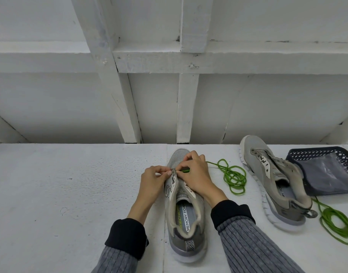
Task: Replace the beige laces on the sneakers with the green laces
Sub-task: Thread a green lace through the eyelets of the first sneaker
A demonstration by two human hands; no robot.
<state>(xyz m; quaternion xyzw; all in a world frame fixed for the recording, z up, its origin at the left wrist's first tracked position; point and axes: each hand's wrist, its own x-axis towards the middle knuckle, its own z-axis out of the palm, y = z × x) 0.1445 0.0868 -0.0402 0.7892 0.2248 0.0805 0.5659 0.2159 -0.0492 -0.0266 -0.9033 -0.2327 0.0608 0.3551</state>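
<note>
Here, on the white table [70, 194], the left hand [152, 181] pinches the grey mesh sneaker's [186, 213] eyelet flap steady while the right hand [196, 174] grips the green cord lace [233, 177], apparently feeding its tip through a front eyelet.

Your right hand [196, 176] covered the near sneaker's [186, 211] front eyelets, so where the green lace [233, 176] entered couldn't be told. At the desk's right edge, the frame cut off the basket [326, 174] and the second green lace [338, 225].
</note>
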